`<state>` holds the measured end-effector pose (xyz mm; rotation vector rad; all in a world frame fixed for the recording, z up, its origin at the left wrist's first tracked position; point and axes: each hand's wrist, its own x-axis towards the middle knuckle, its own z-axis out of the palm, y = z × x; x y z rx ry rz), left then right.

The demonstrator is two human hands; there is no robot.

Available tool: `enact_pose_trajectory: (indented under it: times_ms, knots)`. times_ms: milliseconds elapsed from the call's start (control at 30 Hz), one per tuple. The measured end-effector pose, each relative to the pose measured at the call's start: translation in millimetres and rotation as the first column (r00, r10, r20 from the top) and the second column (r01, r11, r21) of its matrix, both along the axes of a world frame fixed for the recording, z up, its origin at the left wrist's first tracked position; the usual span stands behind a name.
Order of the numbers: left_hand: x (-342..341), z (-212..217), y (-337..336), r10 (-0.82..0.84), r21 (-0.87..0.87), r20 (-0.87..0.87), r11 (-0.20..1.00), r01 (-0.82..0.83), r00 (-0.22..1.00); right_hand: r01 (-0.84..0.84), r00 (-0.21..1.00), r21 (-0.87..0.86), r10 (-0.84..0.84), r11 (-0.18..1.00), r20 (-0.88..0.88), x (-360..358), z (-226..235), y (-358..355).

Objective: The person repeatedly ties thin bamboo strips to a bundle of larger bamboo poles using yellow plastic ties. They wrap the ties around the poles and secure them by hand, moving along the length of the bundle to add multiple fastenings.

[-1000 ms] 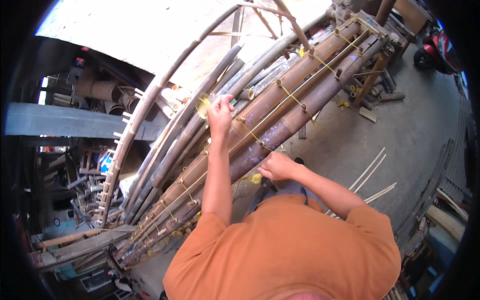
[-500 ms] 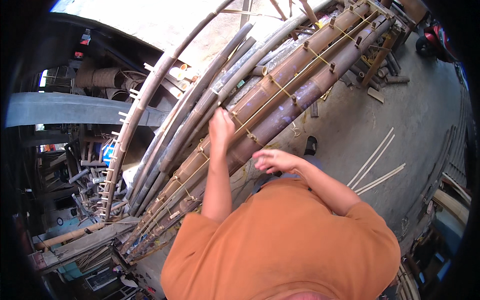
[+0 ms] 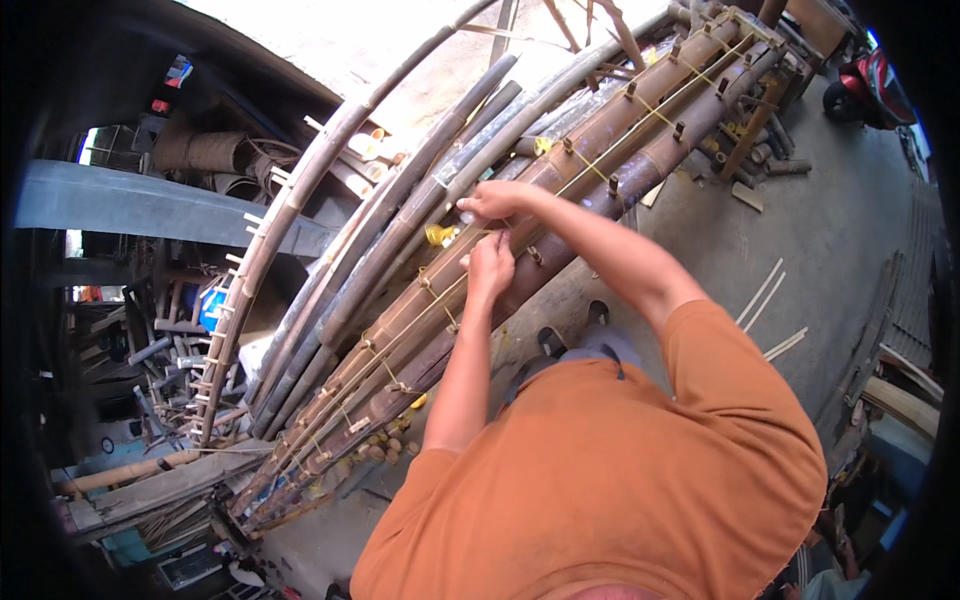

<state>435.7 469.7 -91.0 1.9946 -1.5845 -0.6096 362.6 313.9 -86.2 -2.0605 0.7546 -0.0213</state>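
Observation:
Two thick brown bamboo poles, a far one [image 3: 592,142] and a near purplish one [image 3: 655,160], run slantwise before me. Short dark pegs [image 3: 679,131] stand out of them, and yellow cord [image 3: 648,109] crosses between them. My right hand [image 3: 492,200] is over the far pole, its fingers closed in a pinch. Just nearer to me, my left hand [image 3: 490,265] is closed over the same pole, fingertips close to the right hand. What the fingers hold is too small to make out. A yellow bundle [image 3: 440,235] lies beside the far pole, left of my hands.
More long grey-brown poles [image 3: 415,190] lie beyond. A curved pole with pale pegs [image 3: 263,240] arches at the left. Pale strips [image 3: 765,292] lie on the floor at right, and a red motorbike [image 3: 872,90] stands far right.
My right hand has reached forward and left, from before my body to the far pole. My left hand has come back and right, next to it. The yellow bundle now shows.

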Motion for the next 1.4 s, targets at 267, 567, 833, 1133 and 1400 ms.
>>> enact_pose_trajectory:
  times_ms: [267, 567, 833, 1133, 1400]
  knots:
    - [-3, 8, -1, 0.058, 0.116, 0.097, 0.991, -0.069, 0.994, -0.165, 0.952, -0.126, 0.192, 0.978, 0.239, -114, -14, 166]
    - [52, 5, -119, 0.096, -0.265, -0.237, 0.951, -0.159, 0.967, 0.054, 0.974, -0.258, 0.006, 0.965, 0.228, -91, -35, 191]
    - [107, -11, -73, 0.031, -0.053, -0.093, 0.998, -0.036, 0.995, -0.066, 0.997, -0.411, 0.079, 0.909, 0.014, -63, -4, 252]
    - [140, -9, 132, -0.096, 0.164, 0.266, 0.985, 0.053, 0.959, -0.175, 0.165, 0.979, -0.983, -0.107, -0.078, 27, -56, 316]
    - [154, -80, 130, -0.125, -0.452, -0.018, 0.886, 0.103, 0.992, 0.153, 0.798, 0.128, -0.198, 0.980, 0.569, 158, 68, 220]
